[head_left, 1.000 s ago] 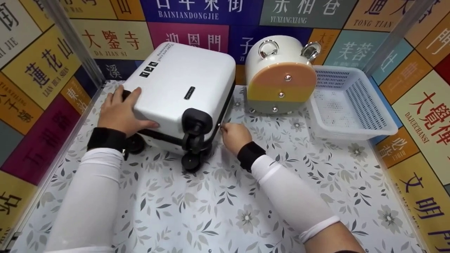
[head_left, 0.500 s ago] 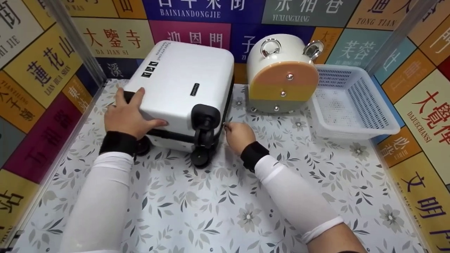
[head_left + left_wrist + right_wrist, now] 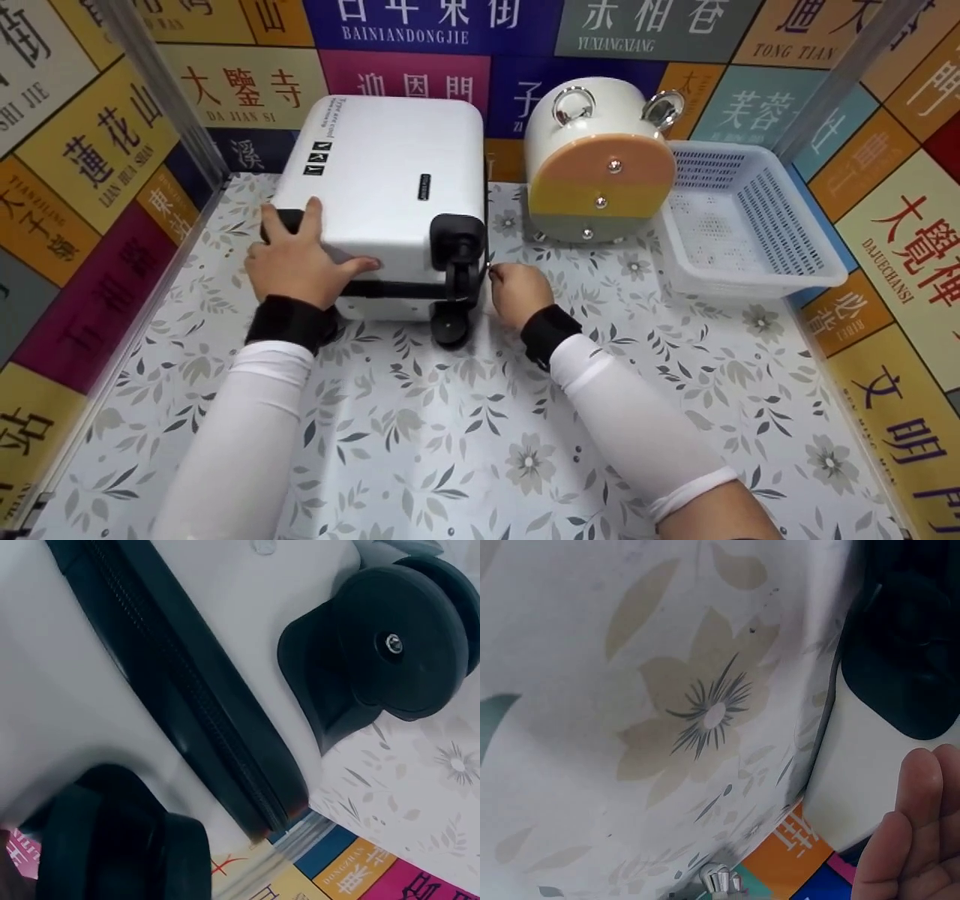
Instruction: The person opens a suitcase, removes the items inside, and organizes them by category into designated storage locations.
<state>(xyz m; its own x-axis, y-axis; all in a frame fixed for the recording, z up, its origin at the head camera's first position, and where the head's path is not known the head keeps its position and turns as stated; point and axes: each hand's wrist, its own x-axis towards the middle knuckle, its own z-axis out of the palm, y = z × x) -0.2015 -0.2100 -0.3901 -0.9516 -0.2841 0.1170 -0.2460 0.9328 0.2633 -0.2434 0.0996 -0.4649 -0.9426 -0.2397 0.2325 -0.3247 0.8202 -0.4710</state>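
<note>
A white hard-shell suitcase (image 3: 382, 161) lies flat on the table, its wheeled end towards me. My left hand (image 3: 296, 259) rests spread on its near left corner, fingers on top around a black wheel mount and thumb along the end face. My right hand (image 3: 521, 291) pinches a small metallic zipper pull (image 3: 490, 267) at the suitcase's near right side; the fingertips partly hide it. In the left wrist view a black zipper (image 3: 184, 679) runs along the edge, beside a black wheel (image 3: 401, 641). In the right wrist view curled fingers (image 3: 919, 799) show beside the white shell.
At the back right stands a cream round-topped drawer box (image 3: 600, 176) with silver ears and coloured bands. A white plastic basket (image 3: 750, 281) is to its right. Printed panels (image 3: 412, 71) wall in the flower-patterned table (image 3: 480, 450) on the back and sides.
The suitcase has turned, its near end swinging right so that it now lies nearly square to me. My left hand has moved right with it; my right hand has shifted slightly right, still pinching the pull.
</note>
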